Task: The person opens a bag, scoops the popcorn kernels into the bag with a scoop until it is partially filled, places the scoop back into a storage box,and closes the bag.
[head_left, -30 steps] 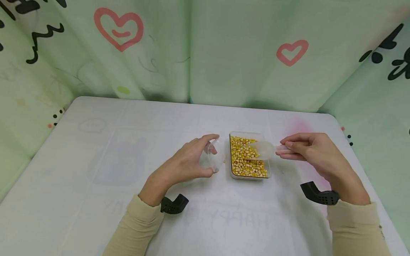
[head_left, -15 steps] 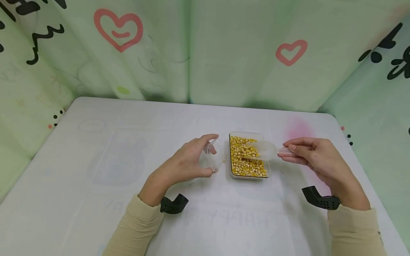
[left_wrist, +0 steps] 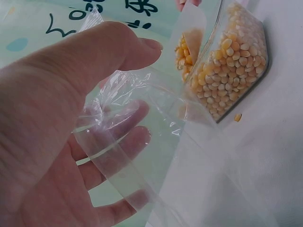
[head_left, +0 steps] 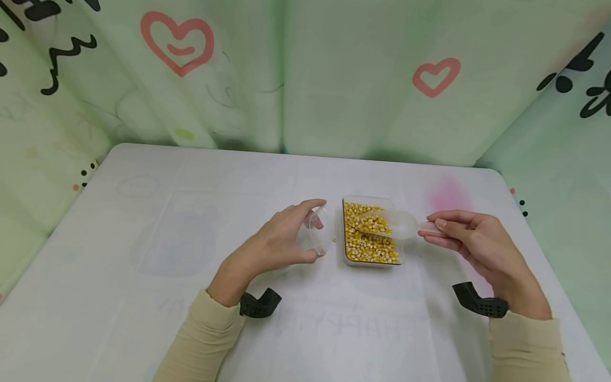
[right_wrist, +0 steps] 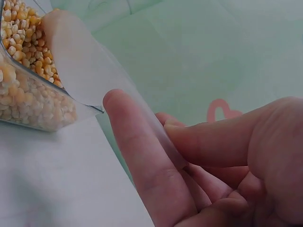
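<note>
My left hand (head_left: 281, 239) holds a clear plastic bag (left_wrist: 156, 142), its thumb and fingers spread in a C around the mouth. The mouth faces right, toward a clear rectangular container (head_left: 374, 265) of yellow corn kernels (head_left: 367, 249). In the right hand (head_left: 482, 244) is the handle of a translucent white scoop (head_left: 403, 225), pinched between thumb and fingers. Kernels lie heaped in the scoop's front, which sits over the container's right side. From the right wrist view, the scoop (right_wrist: 80, 52) crosses the container's edge, its load hidden behind its wall.
A loose kernel (left_wrist: 238, 117) lies on the white tabletop (head_left: 191, 223) between bag and container. Behind the table hangs a green curtain (head_left: 334, 79) with hearts drawn on it. Each wrist wears a black mount (head_left: 260, 303).
The right hand has drifted slightly right and toward the front edge; the scoop has shifted a little right, with its heap of kernels now showing more plainly. The left hand and bag stay put.
</note>
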The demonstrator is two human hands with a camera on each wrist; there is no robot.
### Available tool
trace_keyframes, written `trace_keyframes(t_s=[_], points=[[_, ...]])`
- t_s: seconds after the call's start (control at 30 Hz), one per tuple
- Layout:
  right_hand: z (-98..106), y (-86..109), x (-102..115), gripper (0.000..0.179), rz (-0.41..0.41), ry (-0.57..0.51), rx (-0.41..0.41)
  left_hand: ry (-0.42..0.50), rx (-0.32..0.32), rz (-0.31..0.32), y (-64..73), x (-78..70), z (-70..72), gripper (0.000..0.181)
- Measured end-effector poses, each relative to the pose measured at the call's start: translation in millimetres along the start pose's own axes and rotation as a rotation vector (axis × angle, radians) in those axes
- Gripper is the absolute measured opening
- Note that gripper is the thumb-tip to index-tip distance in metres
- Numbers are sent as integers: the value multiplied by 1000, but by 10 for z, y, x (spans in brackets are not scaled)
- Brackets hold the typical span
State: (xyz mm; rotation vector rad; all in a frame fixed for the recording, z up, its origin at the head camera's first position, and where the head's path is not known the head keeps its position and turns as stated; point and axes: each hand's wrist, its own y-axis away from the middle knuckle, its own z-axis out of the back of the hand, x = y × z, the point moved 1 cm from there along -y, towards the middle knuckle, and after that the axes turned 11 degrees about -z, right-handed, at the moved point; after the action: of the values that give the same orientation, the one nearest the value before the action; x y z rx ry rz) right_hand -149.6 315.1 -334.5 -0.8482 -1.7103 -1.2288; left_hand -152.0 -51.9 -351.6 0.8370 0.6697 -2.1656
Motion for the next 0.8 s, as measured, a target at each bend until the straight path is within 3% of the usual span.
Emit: trace_keyframes(t_s=[0.27,0.8], points=[[32,4,-49,20,6,-36,4,-2,1,10,2,-1,0,77],[79,-9,-122,28,42,-192,118,-21,4,23,-13,8,-12,79]])
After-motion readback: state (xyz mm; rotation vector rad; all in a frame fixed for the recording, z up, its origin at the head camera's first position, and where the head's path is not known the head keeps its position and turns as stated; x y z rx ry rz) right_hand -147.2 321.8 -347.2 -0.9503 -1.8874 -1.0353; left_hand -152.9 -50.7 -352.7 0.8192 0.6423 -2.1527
